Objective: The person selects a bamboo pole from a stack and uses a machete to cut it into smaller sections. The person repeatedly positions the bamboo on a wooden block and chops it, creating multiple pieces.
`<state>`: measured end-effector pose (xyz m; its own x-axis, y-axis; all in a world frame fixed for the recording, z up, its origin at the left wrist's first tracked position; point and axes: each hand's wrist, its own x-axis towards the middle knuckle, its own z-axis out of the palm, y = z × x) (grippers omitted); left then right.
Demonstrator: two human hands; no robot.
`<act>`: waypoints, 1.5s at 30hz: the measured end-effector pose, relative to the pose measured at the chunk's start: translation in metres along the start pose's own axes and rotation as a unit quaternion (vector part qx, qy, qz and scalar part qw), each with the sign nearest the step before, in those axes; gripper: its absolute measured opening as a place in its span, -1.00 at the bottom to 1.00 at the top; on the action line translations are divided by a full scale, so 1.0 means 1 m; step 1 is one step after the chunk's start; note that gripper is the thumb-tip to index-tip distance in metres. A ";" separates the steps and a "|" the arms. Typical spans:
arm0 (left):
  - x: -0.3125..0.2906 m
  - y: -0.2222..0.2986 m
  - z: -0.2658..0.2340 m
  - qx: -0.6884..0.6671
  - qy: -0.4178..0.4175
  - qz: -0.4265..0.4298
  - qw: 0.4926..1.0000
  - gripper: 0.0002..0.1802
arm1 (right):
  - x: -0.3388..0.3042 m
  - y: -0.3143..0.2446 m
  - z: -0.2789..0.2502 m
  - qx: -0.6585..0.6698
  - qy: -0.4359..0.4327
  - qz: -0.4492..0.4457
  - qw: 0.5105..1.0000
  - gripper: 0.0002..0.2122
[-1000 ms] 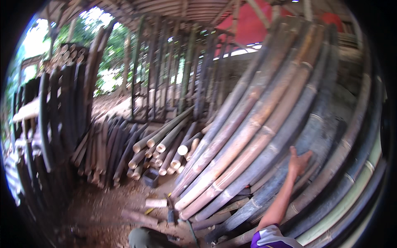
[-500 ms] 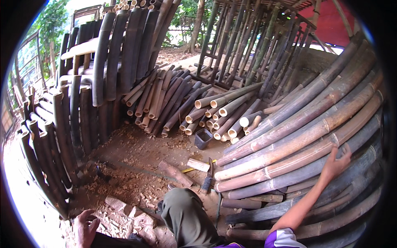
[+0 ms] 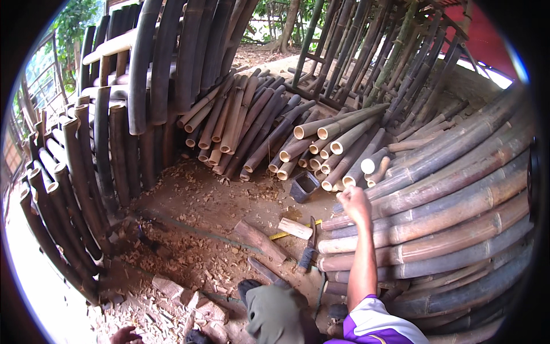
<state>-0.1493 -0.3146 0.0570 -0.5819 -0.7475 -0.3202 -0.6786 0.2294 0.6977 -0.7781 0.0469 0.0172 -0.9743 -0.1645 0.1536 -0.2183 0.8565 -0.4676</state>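
Bamboo poles (image 3: 435, 222), brown and grey, show pale rings.

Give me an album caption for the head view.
Right hand outstretched beside long brown bamboo poles, pale wood chips scattered on brown dirt.

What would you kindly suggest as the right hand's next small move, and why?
Perhaps ease the right hand onto the nearest long bamboo poles: in this view it appears beside their ends, fingers curled, with no object visible in it.
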 end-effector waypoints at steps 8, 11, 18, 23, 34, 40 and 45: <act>0.020 0.028 0.003 -0.009 -0.016 -0.090 0.996 -0.54 | 0.081 -0.014 0.149 -0.103 -0.141 -0.035 0.984 -0.71; 0.045 0.028 0.007 0.004 -0.025 -0.098 0.995 -0.55 | 0.120 -0.001 0.185 -0.115 -0.126 -0.047 0.984 -0.70; 0.087 0.037 0.015 0.043 -0.030 -0.118 0.992 -0.57 | 0.225 0.052 0.183 -0.171 0.050 -0.031 0.983 -0.69; 0.109 0.046 0.024 0.067 -0.026 -0.131 0.989 -0.59 | 0.292 0.079 0.168 -0.253 0.128 -0.060 0.957 -0.64; 0.128 0.055 0.045 0.087 -0.012 -0.161 0.983 -0.62 | 0.389 0.046 0.194 -0.496 0.043 -0.102 0.861 -0.54; 0.119 0.047 0.049 0.079 0.001 -0.184 0.980 -0.63 | 0.396 0.049 0.204 -0.581 0.017 -0.047 0.812 -0.55; 0.117 0.038 0.050 0.073 -0.002 -0.188 0.979 -0.65 | 0.393 0.040 0.192 -0.568 0.014 -0.090 0.818 -0.63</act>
<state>-0.2653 -0.3616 0.0137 -0.2797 -0.7935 -0.5405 -0.9021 0.0245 0.4309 -1.1799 -0.0774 -0.1083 -0.9269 -0.3400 0.1591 -0.1502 0.7243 0.6730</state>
